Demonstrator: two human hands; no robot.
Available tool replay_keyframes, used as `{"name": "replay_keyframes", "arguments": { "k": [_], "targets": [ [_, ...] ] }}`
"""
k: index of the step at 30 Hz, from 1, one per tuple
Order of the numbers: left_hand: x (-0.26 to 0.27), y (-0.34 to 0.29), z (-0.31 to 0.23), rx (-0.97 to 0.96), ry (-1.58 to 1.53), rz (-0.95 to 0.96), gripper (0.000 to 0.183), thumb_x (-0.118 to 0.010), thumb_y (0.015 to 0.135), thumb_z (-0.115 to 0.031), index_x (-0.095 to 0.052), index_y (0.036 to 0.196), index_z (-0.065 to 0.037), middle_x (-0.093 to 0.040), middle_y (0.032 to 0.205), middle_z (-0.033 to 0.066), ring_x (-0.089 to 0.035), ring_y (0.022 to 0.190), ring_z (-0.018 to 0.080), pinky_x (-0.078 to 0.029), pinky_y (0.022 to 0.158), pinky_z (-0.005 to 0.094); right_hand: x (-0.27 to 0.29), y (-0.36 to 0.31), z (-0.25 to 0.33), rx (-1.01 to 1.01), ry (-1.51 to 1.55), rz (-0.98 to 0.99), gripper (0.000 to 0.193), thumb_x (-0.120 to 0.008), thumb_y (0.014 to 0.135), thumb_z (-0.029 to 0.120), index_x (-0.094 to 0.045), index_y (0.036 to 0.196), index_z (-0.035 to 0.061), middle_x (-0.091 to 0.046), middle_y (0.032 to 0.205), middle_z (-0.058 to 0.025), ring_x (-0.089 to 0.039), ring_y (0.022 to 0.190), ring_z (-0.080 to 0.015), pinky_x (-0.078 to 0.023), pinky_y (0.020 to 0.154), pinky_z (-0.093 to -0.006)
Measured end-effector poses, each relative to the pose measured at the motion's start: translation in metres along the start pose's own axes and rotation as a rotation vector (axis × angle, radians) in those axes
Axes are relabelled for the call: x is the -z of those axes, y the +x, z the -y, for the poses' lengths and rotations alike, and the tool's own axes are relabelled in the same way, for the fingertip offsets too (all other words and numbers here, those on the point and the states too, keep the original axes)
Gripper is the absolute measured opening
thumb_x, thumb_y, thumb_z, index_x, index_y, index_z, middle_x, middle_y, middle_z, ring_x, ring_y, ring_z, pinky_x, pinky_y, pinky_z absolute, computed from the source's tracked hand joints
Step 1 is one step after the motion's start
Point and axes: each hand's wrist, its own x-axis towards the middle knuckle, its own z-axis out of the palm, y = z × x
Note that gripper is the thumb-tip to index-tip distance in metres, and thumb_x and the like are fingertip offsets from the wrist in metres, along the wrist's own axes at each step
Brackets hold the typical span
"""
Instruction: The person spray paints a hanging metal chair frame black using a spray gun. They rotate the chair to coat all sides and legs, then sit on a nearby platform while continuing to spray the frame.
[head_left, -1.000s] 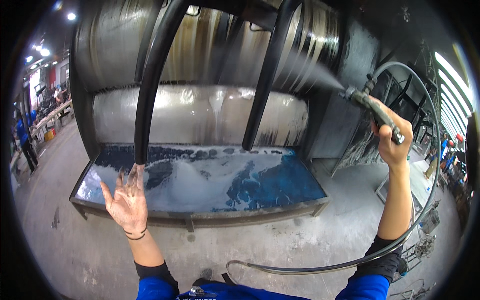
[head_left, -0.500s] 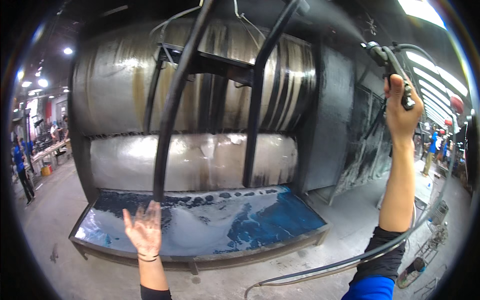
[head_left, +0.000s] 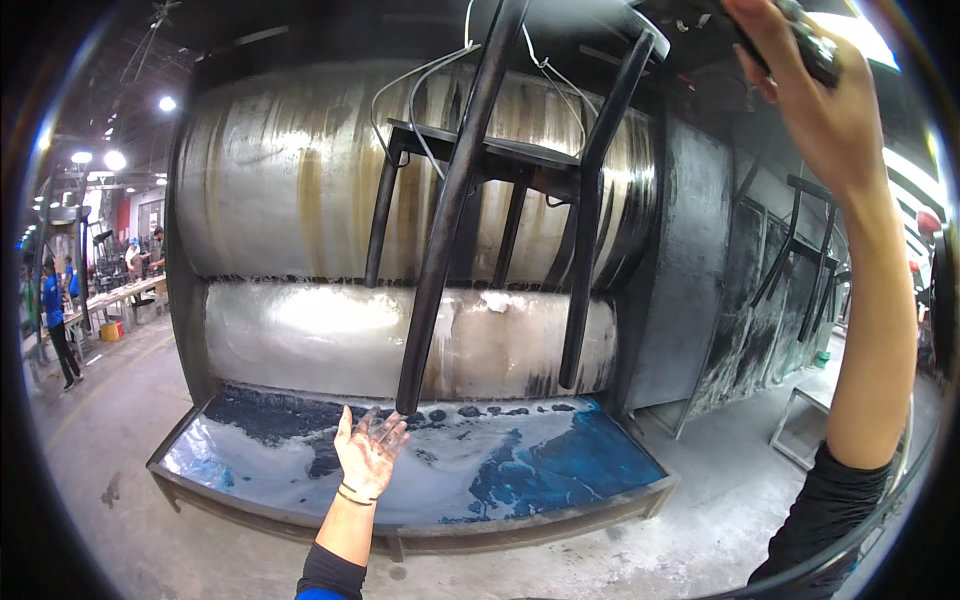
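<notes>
A black wooden chair (head_left: 450, 240) hangs by pale wires in front of me. Its long legs point down and its top runs out of view. My left hand (head_left: 366, 458), palm up with fingers spread, is just below the foot of the nearest leg; whether a fingertip touches it I cannot tell. Dark smudges mark those fingers. High at the upper right, my right hand (head_left: 825, 110) is wrapped round the grip of a spray gun (head_left: 812, 48). The gun's front end is cut off by the picture's edge.
Behind the chair stands a spray booth's stained metal back (head_left: 300, 210). Below it lies a wide basin (head_left: 420, 535) of blue, foamy liquid. Another dark chair (head_left: 800, 245) hangs at the right. A hose (head_left: 850, 540) runs by my right arm. People (head_left: 60, 310) work far left.
The chair has shifted right and turned slightly. My left hand has followed it rightward. My right hand has risen with the spray gun, whose nozzle and mist have left the view.
</notes>
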Motion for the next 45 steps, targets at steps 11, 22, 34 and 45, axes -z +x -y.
{"name": "replay_keyframes", "arguments": {
  "k": [11, 22, 34, 45],
  "targets": [
    [0.008, 0.009, -0.049, -0.600, 0.174, -0.214, 0.080, -0.044, 0.103, -0.064, -0.034, 0.160, -0.007, -0.044, 0.154, 0.0213, -0.040, 0.145, 0.0363, -0.028, 0.121, 0.0552, -0.124, -0.039, 0.109, -0.488, 0.461, 0.908, 0.064, -0.064, 0.092, 0.069, -0.081, 0.105, 0.0085, -0.071, 0.072, -0.0093, -0.069, 0.072, -0.0177, -0.056, 0.066, -0.0390],
    [0.077, 0.076, -0.076, -0.036, 0.222, 0.044, 0.073, -0.049, 0.104, -0.058, -0.048, 0.146, 0.002, -0.057, 0.141, 0.0178, -0.054, 0.132, 0.0303, -0.041, 0.114, 0.0480, -0.184, -0.104, 0.154, -0.774, 0.871, 0.189, 0.038, -0.065, 0.104, 0.042, -0.076, 0.103, 0.0054, -0.072, 0.082, -0.0094, -0.065, 0.074, -0.0145, -0.054, 0.067, -0.0285],
    [0.074, 0.091, -0.106, 0.284, -0.090, 0.338, 0.093, -0.050, 0.101, -0.066, -0.036, 0.146, 0.014, -0.053, 0.143, 0.0254, -0.055, 0.131, 0.0386, -0.045, 0.113, 0.0497, -0.223, 0.067, 0.190, -0.810, 0.518, -0.942, 0.083, -0.044, 0.096, 0.079, -0.058, 0.099, -0.0025, -0.061, 0.073, -0.0072, -0.058, 0.059, -0.0122, -0.034, 0.039, -0.0208],
    [0.046, 0.126, -0.037, 0.408, -0.201, 0.227, 0.102, -0.051, 0.096, -0.073, -0.031, 0.149, 0.012, -0.052, 0.143, 0.0195, -0.050, 0.131, 0.0311, -0.026, 0.122, 0.0502, -0.167, 0.043, 0.111, -1.022, 0.253, -0.991, 0.074, -0.056, 0.091, 0.079, -0.061, 0.075, 0.0063, -0.061, 0.060, -0.0015, -0.055, 0.045, -0.0074, -0.039, 0.036, -0.0223]
  ]
}}
